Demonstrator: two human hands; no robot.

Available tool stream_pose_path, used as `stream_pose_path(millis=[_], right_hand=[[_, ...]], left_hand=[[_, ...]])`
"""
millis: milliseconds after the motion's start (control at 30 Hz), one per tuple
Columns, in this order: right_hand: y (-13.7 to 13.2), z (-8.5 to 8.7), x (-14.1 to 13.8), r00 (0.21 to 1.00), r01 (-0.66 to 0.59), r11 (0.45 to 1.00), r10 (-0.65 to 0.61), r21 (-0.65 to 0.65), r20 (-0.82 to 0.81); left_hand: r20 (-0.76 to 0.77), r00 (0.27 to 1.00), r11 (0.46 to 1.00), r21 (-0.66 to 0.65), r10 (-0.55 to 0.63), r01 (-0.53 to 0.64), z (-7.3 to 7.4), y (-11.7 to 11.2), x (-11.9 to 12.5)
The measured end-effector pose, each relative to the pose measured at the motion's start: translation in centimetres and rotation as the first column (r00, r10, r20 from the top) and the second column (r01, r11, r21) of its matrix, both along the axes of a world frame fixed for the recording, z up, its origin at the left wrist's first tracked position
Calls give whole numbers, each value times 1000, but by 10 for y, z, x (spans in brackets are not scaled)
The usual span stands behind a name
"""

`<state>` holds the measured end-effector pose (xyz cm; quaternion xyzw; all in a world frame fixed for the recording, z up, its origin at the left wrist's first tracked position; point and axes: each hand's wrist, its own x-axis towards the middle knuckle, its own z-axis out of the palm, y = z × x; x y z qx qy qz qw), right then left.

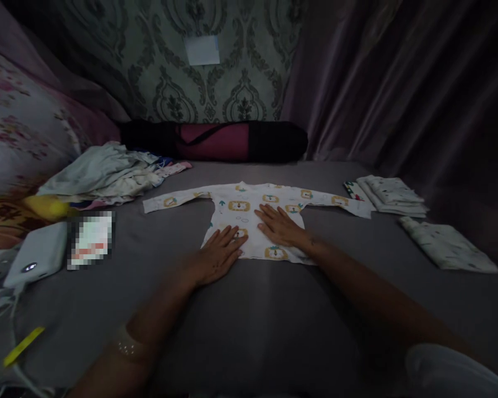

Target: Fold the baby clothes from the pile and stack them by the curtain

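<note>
A small white long-sleeved shirt (251, 218) with yellow animal faces and green leaves lies spread out, both sleeves stretched sideways. My left hand (221, 253) rests flat on its lower left part, fingers apart. On the right half of the shirt's body, my right hand (280, 225) lies flat with its fingers spread. Neither hand grips the cloth. Part of the lower hem is hidden under my hands and wrists.
Folded clothes (392, 194) are stacked at right, with another folded piece (448, 246) nearer me. A loose clothes heap (103, 171) lies at back left. A white power bank (39, 254) with a cable is at left; a black-and-red roll (216, 141) lies along the wall.
</note>
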<state>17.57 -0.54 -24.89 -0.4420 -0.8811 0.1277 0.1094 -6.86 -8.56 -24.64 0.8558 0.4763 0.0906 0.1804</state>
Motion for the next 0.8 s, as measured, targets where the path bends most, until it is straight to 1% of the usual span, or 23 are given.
stream_pose_path(millis=[100,200,333,433,567,667,733,767,800], right_hand=[[-24,5,4,994,-102,995,102,-2,35],[-47,9,13,987,-156,987,157,-36,45],[-73,13,25,980,-188,980,192,-68,53],[-93,18,33,975,-214,972,218,-94,34],[-122,30,46,975,-220,957,221,-187,-18],[-143,41,62,977,-212,947,201,-240,-72],[-149,49,76,967,-247,928,219,-278,-130],[-149,53,85,954,-287,906,242,-311,-178],[-145,57,95,937,-328,870,252,-367,-240]], left_hand=[[-23,1000,998,-55,-1,0,-1,-2,-5],[-18,1000,998,-67,-19,17,2,-1,-10],[-4,1000,997,-70,-25,24,7,0,-10],[-7,1000,997,-77,-17,16,13,-1,-9],[-36,999,996,-84,-29,25,22,-3,-6],[-82,996,995,-100,-31,23,24,-3,-6],[-98,994,994,-104,-41,31,21,-2,-7],[-101,994,994,-106,-46,35,18,-1,-9],[-102,994,993,-108,-47,36,15,1,-12]])
